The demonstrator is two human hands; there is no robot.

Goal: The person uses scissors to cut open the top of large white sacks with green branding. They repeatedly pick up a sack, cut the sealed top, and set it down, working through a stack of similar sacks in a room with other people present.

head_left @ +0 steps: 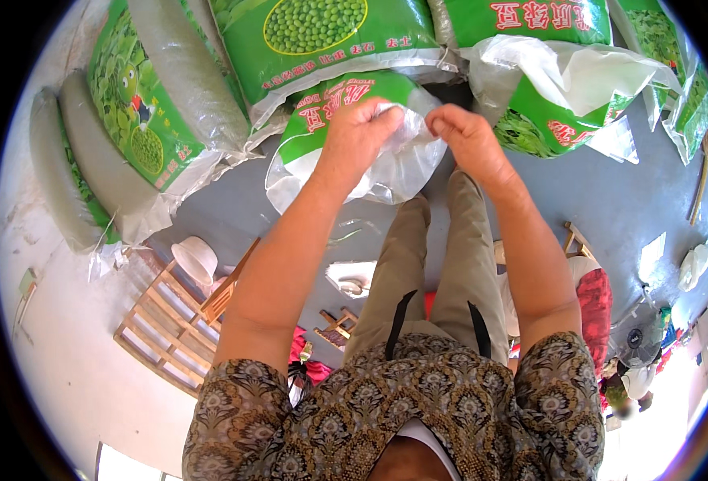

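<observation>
In front of me is a green and white plastic sack (410,172) with a pale, crumpled, see-through mouth. My left hand (355,138) is closed on the sack's mouth, its thumb pressed toward the fingers. A short way to the right, my right hand (467,138) is pinched at the other side of the same mouth. Folds of clear plastic stretch between the two hands. What lies inside the sack is hidden.
Full green sacks with pictures of beans stand at the back left (149,96) and far middle (314,36). Another sack (558,100) with a loose white top is to the right. A wooden rack (165,321), a white basin (195,260), a fan (638,341) and a long stick (701,180) are around.
</observation>
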